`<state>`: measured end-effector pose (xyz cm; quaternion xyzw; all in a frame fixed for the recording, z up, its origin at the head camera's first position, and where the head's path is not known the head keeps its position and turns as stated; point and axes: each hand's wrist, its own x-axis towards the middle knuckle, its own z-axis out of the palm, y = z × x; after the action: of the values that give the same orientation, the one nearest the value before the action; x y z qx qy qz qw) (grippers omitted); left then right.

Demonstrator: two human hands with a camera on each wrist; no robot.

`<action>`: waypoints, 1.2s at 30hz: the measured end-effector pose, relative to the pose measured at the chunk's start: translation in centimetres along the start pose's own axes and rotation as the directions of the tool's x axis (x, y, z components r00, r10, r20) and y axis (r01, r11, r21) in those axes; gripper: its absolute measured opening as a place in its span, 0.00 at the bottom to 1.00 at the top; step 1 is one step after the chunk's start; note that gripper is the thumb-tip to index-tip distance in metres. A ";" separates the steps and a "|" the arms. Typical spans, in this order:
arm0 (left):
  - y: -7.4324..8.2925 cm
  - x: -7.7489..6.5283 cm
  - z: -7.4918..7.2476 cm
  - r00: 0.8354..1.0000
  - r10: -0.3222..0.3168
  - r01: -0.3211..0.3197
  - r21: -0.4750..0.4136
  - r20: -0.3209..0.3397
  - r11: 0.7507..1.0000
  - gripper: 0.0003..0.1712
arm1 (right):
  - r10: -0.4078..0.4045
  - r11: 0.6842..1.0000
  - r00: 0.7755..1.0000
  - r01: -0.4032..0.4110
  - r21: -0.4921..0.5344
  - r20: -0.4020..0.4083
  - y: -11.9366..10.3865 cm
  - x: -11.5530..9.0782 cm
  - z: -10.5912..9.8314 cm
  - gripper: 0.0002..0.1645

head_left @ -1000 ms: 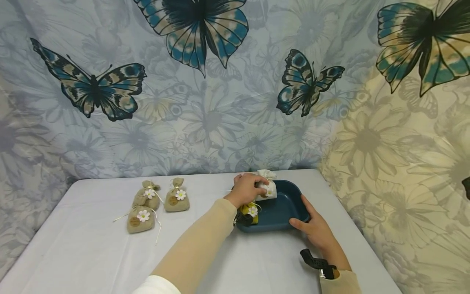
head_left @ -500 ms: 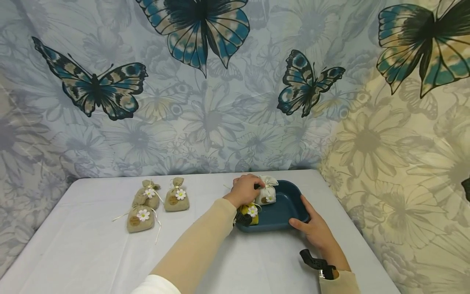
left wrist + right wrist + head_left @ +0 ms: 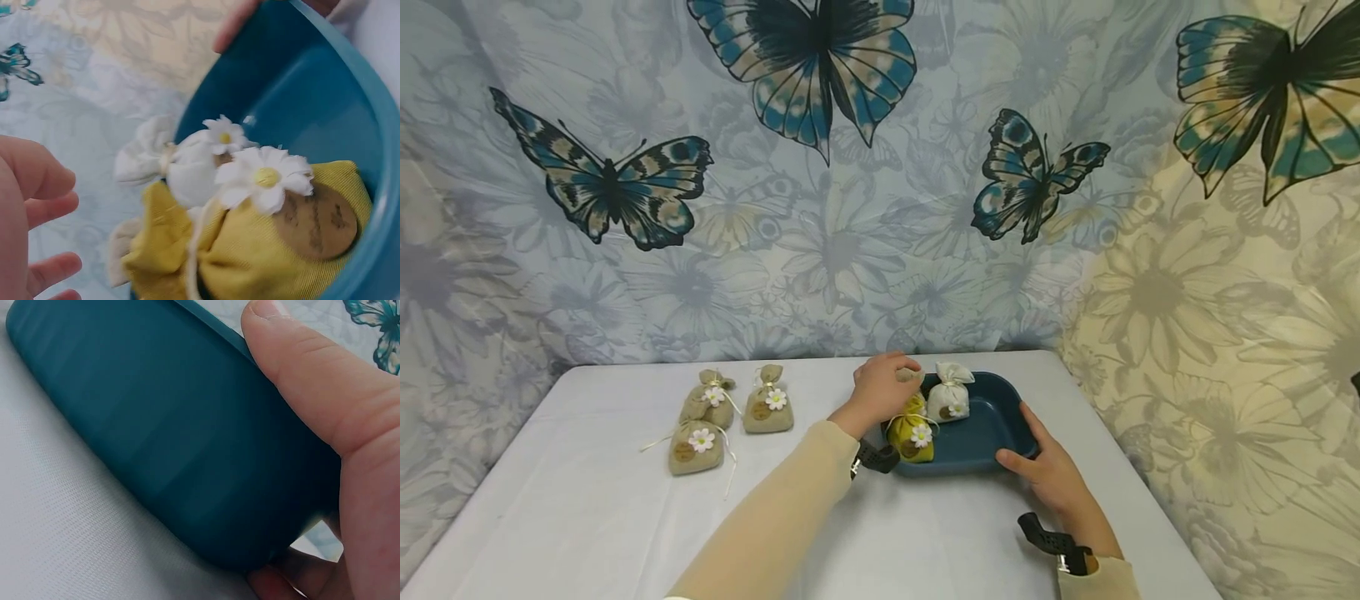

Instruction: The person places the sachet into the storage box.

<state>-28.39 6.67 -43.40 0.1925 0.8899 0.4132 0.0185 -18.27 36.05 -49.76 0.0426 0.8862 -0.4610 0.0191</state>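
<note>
My right hand [image 3: 1048, 467] grips the right end of a blue plastic bin [image 3: 981, 462], its thumb at the rim and fingers round the corner, as the right wrist view shows. Inside the bin's left part sit a white drawstring sachet [image 3: 950, 404] and, nearer me, a yellow one [image 3: 312, 237], each with a daisy and a round brown tag. A beige cloth top [image 3: 119, 250] pokes out behind the yellow sachet, its body hidden. Over the bin's far left side hovers my left hand [image 3: 882, 390]. Its fingers [image 3: 56, 272] are loosely spread, apart from the sachets, and hold nothing.
Several tan drawstring sachets with daisies lie on the white-covered table [image 3: 602, 517] to the left: one sachet [image 3: 696, 450] in front of another, and a separate sachet [image 3: 769, 404] to their right. Behind the table hangs a butterfly-print cloth [image 3: 842, 275].
My left hand has let go of the white sachet and drawn back left, uncovering more of the yellow one. The white sachet has settled slightly lower in the bin. The right hand stays put.
</note>
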 end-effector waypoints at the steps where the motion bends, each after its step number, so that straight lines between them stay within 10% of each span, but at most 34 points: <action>1: -0.1 -0.3 -0.3 1.000 0.004 -0.004 -0.017 -0.013 1.000 0.16 | -0.001 1.000 1.000 0.001 0.001 0.001 0.0 0.0 0.0 0.63; 20: -1.5 -4.1 -10.4 0.994 0.108 -0.109 0.027 0.017 0.994 0.41 | 0.009 1.000 1.000 -0.008 -0.015 0.014 0.1 -0.3 -0.4 0.63; 36: -8.3 -10.5 -18.6 0.999 0.039 -0.044 0.197 0.030 0.979 0.54 | -0.014 1.000 1.000 0.014 -0.024 0.011 -0.3 -0.3 0.0 0.63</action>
<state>-24.96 -15.49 -38.62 0.2173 0.9220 0.3205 0.0024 -18.03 35.92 -49.51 0.0337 0.8918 -0.4508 0.0209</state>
